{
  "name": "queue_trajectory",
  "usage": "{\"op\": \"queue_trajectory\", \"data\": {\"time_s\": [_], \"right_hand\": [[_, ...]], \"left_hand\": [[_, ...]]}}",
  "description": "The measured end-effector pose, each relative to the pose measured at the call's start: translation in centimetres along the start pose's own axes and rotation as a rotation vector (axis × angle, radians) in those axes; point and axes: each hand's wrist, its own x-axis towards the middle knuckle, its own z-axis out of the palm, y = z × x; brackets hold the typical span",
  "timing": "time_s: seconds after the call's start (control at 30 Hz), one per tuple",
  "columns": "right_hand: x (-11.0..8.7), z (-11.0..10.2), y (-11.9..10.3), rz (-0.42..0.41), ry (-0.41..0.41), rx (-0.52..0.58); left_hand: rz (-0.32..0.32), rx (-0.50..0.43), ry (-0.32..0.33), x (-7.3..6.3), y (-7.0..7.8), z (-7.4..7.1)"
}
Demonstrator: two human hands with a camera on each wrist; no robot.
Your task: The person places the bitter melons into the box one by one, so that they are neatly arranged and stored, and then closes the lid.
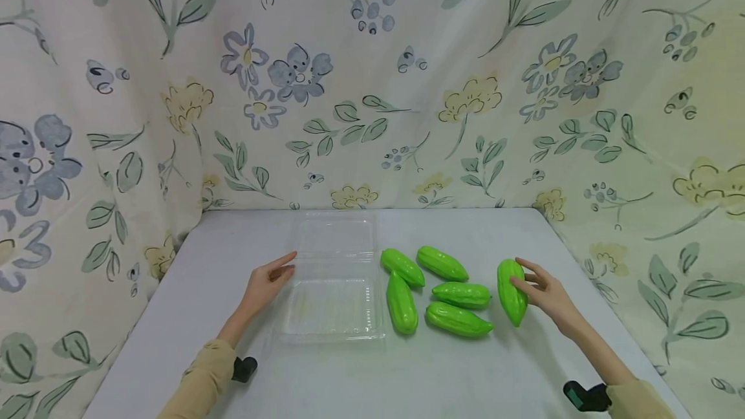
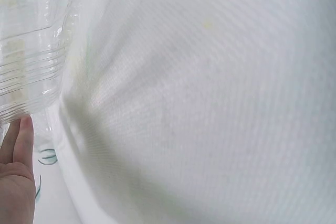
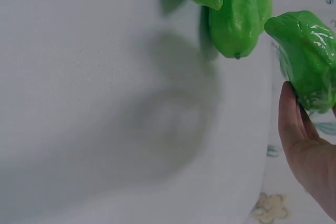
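In the head view my right hand (image 1: 546,291) holds a bright green ridged gourd (image 1: 512,291) between thumb and fingers. The same gourd (image 3: 310,59) looks glossy in the right wrist view, and the hand's shadow falls on the table apart from it. A clear plastic clamshell box (image 1: 332,340) lies opened flat, its lid towards the back. Beside its left edge is my left hand (image 1: 264,286), fingers extended. Fingertips of that hand (image 2: 18,156) touch the clear box (image 2: 31,72) in the left wrist view.
Several more green gourds (image 1: 458,319) lie between the box and my right hand. They rest on a white table (image 1: 465,380). A flowered cloth (image 1: 372,83) hangs behind the table and along both sides.
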Motion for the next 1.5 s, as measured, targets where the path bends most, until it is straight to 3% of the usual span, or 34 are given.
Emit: {"op": "queue_trajectory", "data": {"time_s": [0.43,0.97,1.5], "right_hand": [[0.3,1.4,-0.8,0.007,-0.009,0.075],[1.4,3.1,-2.5,0.028,-0.024,0.180],[2.4,5.4,-4.8,0.039,-0.042,0.229]], "left_hand": [[0.015,0.013,0.030,0.6,-4.2,0.6],[-0.010,-0.026,0.009,0.9,-4.0,0.3],[0.009,-0.052,0.011,1.0,-4.3,0.5]]}}
